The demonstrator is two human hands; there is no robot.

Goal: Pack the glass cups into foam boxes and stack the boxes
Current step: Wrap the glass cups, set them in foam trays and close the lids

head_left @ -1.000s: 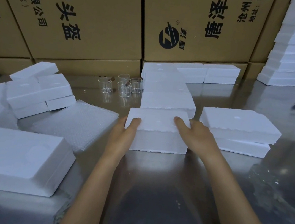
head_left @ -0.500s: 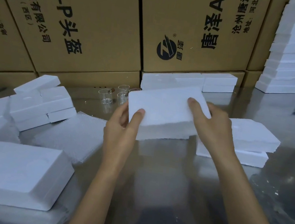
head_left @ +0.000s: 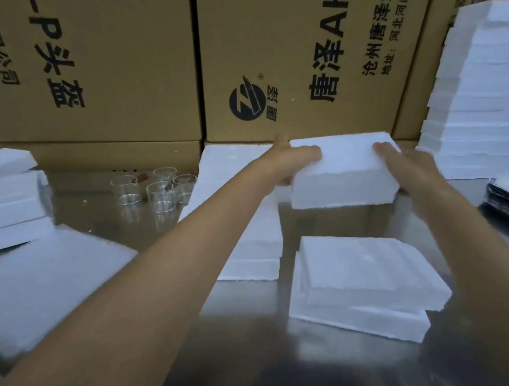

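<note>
Your left hand [head_left: 286,161] and right hand [head_left: 410,170] grip a foam box [head_left: 345,175], raised above the table's [head_left: 290,357] far edge.

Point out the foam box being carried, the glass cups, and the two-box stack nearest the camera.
foam box [head_left: 345,175], head view, on its top face between the two hands.
glass cups [head_left: 158,195], head view, on the wall of one front cup.
two-box stack [head_left: 365,270], head view, on the upper box's top face.

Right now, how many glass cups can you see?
4, clustered on the metal table by the cardboard boxes: glass cups. More may hide.
</note>
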